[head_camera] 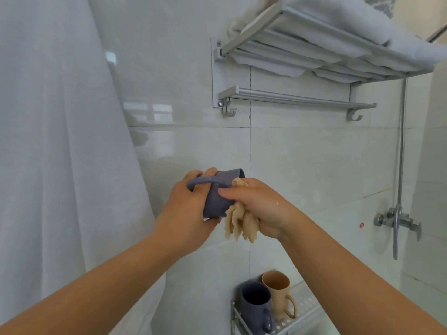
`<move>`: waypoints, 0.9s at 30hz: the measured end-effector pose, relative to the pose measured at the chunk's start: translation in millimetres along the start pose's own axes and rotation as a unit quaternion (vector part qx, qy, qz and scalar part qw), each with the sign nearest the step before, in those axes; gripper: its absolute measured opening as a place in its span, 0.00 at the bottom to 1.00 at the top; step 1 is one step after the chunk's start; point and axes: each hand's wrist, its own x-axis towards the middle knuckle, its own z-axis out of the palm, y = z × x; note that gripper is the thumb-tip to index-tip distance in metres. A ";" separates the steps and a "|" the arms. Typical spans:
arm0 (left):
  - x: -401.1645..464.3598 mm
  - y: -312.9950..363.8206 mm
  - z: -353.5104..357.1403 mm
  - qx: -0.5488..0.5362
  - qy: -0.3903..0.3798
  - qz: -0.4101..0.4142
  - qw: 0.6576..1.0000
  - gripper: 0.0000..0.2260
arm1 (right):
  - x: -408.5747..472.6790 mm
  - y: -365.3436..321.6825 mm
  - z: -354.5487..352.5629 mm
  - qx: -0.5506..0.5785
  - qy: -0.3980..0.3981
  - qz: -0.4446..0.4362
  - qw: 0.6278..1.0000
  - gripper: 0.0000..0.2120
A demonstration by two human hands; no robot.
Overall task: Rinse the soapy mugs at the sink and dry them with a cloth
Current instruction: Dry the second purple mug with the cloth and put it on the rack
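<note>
Mid-frame, the left hand (186,211) grips the grey mug (217,197) by its handle, likely wet and slippery; the right hand (256,206) clamps the soft cloth (239,223) against it.

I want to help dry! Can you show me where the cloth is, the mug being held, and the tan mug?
cloth (239,221): head view, on the bunched folds hanging below the right hand.
grey mug (215,201): head view, on its side wall.
tan mug (278,293): head view, on its body, on the rack.

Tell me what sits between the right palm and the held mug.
Head view: a beige cloth, bunched in the right hand, lies against the grey-blue mug.
</note>
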 end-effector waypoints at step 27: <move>38.1 -6.6 -30.9 -0.136 -0.254 -0.069 0.955 0.22 | -3.0 -19.9 -11.6 -0.193 -0.099 0.027 0.976 0.09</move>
